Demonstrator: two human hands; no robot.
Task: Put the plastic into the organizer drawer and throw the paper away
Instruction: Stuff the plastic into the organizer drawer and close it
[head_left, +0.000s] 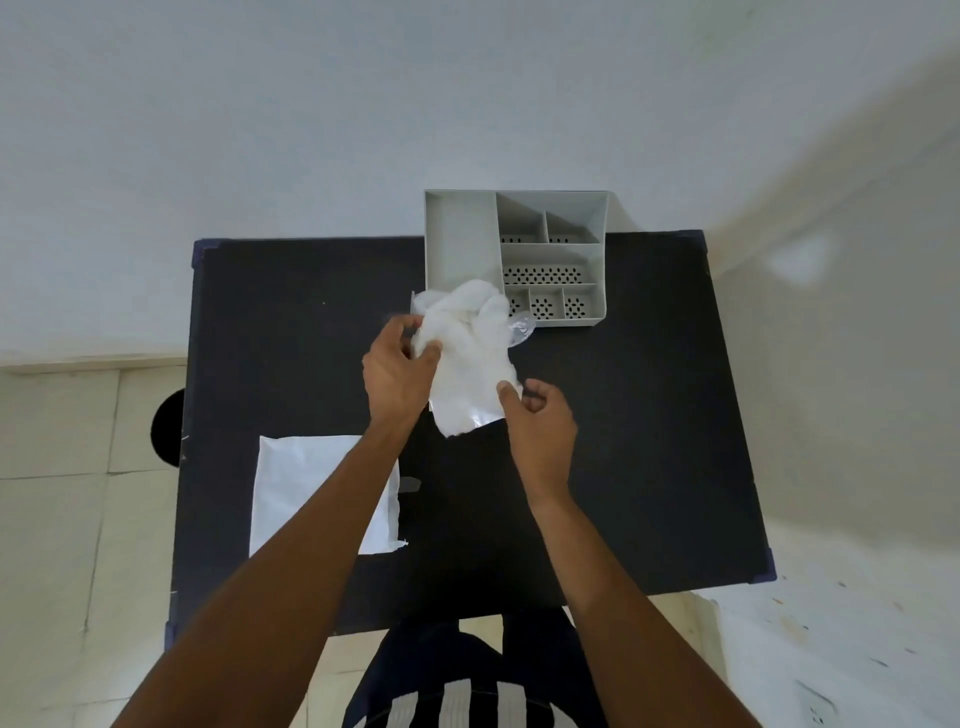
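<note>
Both hands hold a crumpled white bundle (470, 358) above the black table (649, 415), just before the grey organizer (462, 244): left hand (397, 371) pinching its top, right hand (540, 415) its lower edge; it looks light, soft, crinkly, clear plastic (521, 329) likely slippery, so pinch edges.

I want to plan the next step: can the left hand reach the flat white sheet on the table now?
Probably not yet: the left hand grips the crumpled bundle. The flat white sheet lies unobstructed beneath that forearm.
</note>
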